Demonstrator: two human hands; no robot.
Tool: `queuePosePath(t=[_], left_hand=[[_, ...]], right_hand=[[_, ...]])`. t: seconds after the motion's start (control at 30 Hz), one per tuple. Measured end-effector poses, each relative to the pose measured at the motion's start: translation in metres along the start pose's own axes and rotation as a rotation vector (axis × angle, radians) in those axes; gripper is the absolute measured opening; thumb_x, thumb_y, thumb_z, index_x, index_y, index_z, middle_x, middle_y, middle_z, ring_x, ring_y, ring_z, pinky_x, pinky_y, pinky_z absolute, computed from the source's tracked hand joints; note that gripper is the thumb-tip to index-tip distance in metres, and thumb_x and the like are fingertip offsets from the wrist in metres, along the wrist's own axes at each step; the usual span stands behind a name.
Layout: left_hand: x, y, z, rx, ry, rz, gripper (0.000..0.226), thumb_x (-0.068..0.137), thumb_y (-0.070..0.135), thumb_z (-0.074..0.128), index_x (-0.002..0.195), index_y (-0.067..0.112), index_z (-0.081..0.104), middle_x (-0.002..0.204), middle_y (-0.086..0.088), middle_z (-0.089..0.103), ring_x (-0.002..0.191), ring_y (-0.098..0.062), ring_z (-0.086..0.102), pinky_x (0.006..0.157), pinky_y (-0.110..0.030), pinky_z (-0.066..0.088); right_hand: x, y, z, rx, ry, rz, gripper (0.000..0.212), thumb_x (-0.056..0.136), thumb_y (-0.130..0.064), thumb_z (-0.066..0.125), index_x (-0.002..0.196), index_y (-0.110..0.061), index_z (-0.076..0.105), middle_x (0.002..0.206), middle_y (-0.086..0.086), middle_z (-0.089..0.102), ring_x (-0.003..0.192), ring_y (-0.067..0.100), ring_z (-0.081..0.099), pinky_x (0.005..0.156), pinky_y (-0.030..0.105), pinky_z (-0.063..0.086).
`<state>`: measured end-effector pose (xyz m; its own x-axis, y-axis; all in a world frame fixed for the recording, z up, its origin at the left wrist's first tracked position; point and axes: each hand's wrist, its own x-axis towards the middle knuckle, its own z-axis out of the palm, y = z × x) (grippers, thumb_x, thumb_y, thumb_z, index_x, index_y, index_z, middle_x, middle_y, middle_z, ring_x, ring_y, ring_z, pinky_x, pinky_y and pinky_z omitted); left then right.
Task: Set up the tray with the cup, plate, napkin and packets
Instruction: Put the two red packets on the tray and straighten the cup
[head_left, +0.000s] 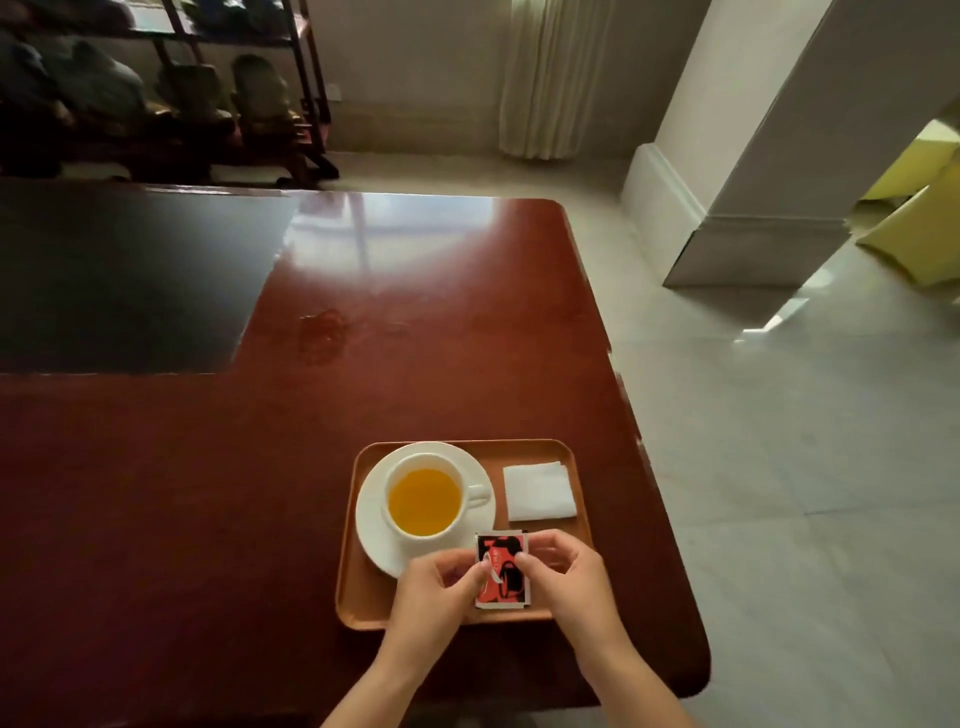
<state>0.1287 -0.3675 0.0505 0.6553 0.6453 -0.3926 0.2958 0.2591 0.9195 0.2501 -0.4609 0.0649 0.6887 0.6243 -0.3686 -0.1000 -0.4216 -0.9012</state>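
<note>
Holding a red-and-black packet (502, 571) over the near right part of the tray (358, 597), the left hand (436, 587) and right hand (563, 569) each keep a pinching grip on one of its side edges. Already in place are the plate (374, 530) at the tray's left, carrying the cup (423, 501) of yellow drink, and the folded napkin (539, 491) at the far right. Setting the packet down looks like the main step left; whether more than one packet is held, I cannot tell.

white cup (423, 501) w/ yellow drink, red-black packet (502, 571), white napkin (539, 491).

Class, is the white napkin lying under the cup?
No, the napkin lies bare on the tray, right of the cup.
</note>
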Motion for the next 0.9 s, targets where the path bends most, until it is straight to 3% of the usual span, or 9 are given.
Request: queuePosePath(t=[0.2,0.37,0.5,0.6,0.7,0.8,0.9], left_hand=[[0.019,-0.021,0.055,0.060,0.106,-0.139,0.013,0.088,0.017,0.063,0.089,0.015,0.075,0.079,-0.003,0.077,0.077,-0.014,0.072,0.061,-0.023,0.056],[0.036,-0.035,0.074,0.243,0.219,-0.117,0.015,0.086,0.020,0.066,0.076,0.025,0.075,0.067,0.009,0.074,0.068,0.000,0.068,0.056,-0.011,0.048],[0.041,-0.043,0.081,0.449,0.243,-0.017,0.009,0.085,0.022,0.067,0.079,0.024,0.073,0.069,0.011,0.071,0.069,0.002,0.065,0.058,-0.011,0.049],[0.039,-0.049,0.084,0.685,0.286,0.041,0.018,0.088,0.028,0.063,0.103,0.021,0.068,0.094,0.009,0.068,0.086,-0.003,0.062,0.077,-0.018,0.052],[0.028,-0.055,0.086,0.856,0.311,0.149,0.042,0.088,0.020,0.062,0.128,0.017,0.052,0.121,0.003,0.058,0.112,-0.009,0.054,0.092,-0.017,0.041],[0.016,-0.063,0.080,1.035,0.165,0.329,0.053,0.083,0.005,0.065,0.133,0.014,0.049,0.135,-0.004,0.055,0.127,-0.018,0.048,0.099,-0.028,0.039],[0.010,-0.073,0.070,1.140,-0.016,0.320,0.061,0.091,0.006,0.050,0.145,0.021,0.027,0.153,0.006,0.024,0.142,-0.010,0.014,0.111,-0.033,0.023]], right_hand=[[0.035,0.041,-0.038,-0.135,-0.059,0.066,0.007,0.079,-0.010,0.069,0.077,-0.017,0.070,0.076,-0.004,0.071,0.075,0.008,0.065,0.060,0.014,0.049],[0.053,0.064,-0.034,-0.264,-0.011,0.042,0.008,0.075,-0.023,0.074,0.073,-0.025,0.066,0.072,-0.010,0.068,0.070,0.005,0.063,0.059,0.011,0.048],[0.054,0.077,-0.030,-0.415,0.036,-0.064,0.026,0.075,-0.025,0.075,0.098,-0.019,0.064,0.093,-0.003,0.069,0.081,0.009,0.062,0.070,0.020,0.051],[0.051,0.080,-0.033,-0.579,0.067,-0.175,0.047,0.077,-0.027,0.073,0.119,-0.017,0.055,0.107,0.001,0.066,0.092,0.016,0.064,0.073,0.028,0.055],[0.049,0.081,-0.038,-0.852,0.096,-0.392,0.052,0.069,-0.029,0.079,0.116,-0.016,0.059,0.107,0.003,0.064,0.092,0.020,0.065,0.063,0.032,0.059],[0.050,0.084,-0.044,-0.987,0.050,-0.606,0.052,0.067,-0.029,0.080,0.115,-0.017,0.062,0.116,0.003,0.066,0.108,0.022,0.060,0.083,0.039,0.053],[0.051,0.093,-0.047,-1.091,-0.052,-0.710,0.048,0.072,-0.032,0.076,0.117,-0.021,0.063,0.122,-0.002,0.065,0.120,0.021,0.054,0.098,0.047,0.042]])
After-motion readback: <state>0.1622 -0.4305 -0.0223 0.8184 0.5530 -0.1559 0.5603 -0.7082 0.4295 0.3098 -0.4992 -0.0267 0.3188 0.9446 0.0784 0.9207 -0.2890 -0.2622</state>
